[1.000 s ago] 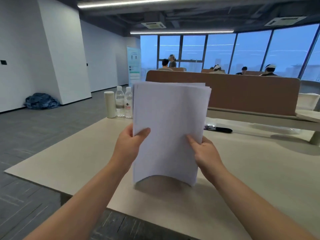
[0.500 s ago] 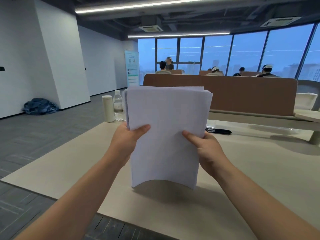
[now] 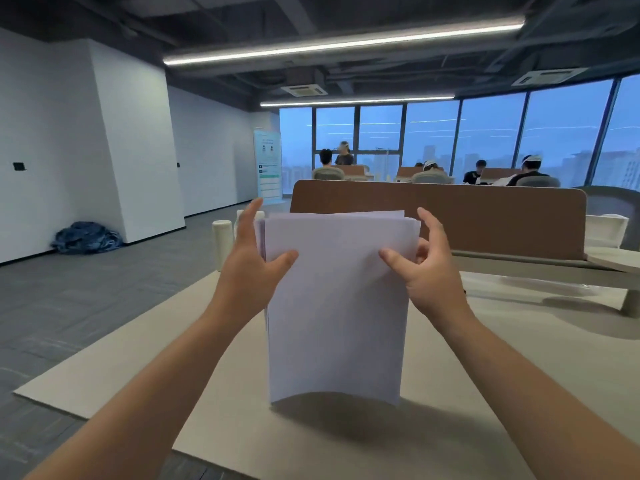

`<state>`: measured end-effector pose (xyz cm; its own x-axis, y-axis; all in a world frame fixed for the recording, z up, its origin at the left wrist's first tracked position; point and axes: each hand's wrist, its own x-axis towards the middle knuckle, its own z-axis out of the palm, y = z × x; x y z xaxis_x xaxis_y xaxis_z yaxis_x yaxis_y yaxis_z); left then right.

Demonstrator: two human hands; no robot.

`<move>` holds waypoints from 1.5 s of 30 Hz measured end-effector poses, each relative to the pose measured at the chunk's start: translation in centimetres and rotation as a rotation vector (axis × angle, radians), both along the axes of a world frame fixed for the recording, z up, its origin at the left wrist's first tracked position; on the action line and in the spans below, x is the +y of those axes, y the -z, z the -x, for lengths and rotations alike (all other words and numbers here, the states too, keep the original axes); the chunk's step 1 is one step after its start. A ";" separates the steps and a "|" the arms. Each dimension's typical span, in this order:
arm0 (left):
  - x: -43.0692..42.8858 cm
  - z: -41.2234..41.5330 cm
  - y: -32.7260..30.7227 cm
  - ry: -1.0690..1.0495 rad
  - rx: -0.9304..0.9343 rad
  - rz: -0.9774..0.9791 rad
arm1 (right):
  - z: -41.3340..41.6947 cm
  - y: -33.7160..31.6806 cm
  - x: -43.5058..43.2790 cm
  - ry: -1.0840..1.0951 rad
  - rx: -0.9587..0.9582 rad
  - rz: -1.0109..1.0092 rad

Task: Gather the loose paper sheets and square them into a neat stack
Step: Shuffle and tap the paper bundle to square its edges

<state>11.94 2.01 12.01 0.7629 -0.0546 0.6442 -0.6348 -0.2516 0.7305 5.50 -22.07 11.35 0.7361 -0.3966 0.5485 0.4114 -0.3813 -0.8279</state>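
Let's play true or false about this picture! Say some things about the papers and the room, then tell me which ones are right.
1. The paper stack is held upright above the table. True.
2. Only one hand touches the papers. False: the left hand and the right hand both hold the stack, one at each side.
3. The tops of the sheets line up perfectly. False: some sheets stick up behind the front one.
4. A blue heap lies on the floor by the wall. True.

Bare left hand, bare right hand, unsleeved forearms
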 end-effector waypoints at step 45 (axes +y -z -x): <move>-2.5 -2.3 5.8 0.252 0.450 0.242 | -1.3 6.0 0.0 -0.188 0.254 -0.363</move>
<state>14.24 -0.51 6.18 0.9476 -0.1619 0.2754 -0.2664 0.0756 0.9609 6.85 -22.11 5.39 0.9062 -0.3766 0.1926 0.2128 0.0124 -0.9770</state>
